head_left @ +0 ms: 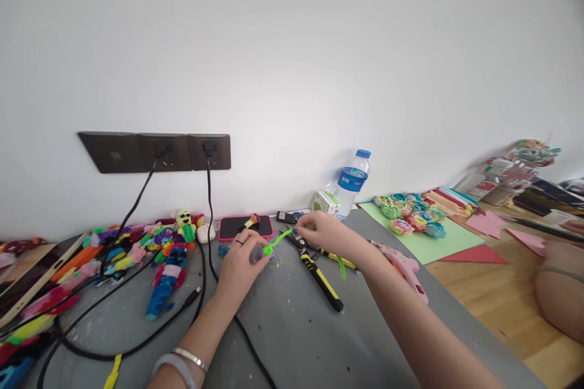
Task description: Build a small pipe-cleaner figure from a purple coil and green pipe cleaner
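Note:
Between the fingertips of my left hand is the coiled end of a bright green pipe cleaner, with a small bit of purple or blue beside it. My right hand pinches the same strand further along, and its free end hangs below the palm. The strand runs in a slight curve from one hand to the other. Just under my right hand lie pliers with black and yellow handles. A phone in a pink case lies behind my left hand, with a small yellow, black and red object on it.
Colourful pipe cleaners, a blue fuzzy figure and black cables spread over the left side. A water bottle and small box stand by the wall. Paper flowers, a pink glue gun and another person's arm are rightward.

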`<state>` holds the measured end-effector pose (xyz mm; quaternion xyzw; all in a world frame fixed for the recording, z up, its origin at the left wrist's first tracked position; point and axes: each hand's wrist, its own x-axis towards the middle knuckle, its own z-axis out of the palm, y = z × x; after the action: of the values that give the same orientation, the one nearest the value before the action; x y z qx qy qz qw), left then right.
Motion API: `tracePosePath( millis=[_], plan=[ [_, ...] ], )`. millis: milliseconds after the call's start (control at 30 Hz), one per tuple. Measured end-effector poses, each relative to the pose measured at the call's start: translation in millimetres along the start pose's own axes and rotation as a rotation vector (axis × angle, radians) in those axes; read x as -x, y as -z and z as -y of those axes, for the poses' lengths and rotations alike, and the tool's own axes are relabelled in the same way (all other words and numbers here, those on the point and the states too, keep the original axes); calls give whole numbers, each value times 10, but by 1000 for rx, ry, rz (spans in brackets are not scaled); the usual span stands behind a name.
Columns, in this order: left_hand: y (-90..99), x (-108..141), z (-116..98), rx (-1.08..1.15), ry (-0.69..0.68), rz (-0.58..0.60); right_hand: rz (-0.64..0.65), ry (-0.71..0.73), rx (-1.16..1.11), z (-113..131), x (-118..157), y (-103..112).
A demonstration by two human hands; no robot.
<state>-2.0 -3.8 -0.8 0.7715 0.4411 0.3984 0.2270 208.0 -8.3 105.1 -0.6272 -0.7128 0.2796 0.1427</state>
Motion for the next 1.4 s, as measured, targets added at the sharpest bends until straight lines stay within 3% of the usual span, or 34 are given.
tracePosePath(
  millis=[233,367,500,733,1167,1400],
  plan=[
    [-14,-24,51,38,20,-59,-200,4,-48,-170,3,-206],
    [-5,-56,76,184,143,-121,-151,-5,-5,-97,-116,-75],
    [-2,-75,72,378,250,-71,-159,-1,92,121,-235,56],
    [15,-103,55,476,391,-121,-162,31,116,279,-254,23],
    [24,-80,24,505,442,-90,-177,-9,117,336,-180,50],
    [2,-55,67,521,473,-131,-68,5,43,317,-184,48]
  ],
)
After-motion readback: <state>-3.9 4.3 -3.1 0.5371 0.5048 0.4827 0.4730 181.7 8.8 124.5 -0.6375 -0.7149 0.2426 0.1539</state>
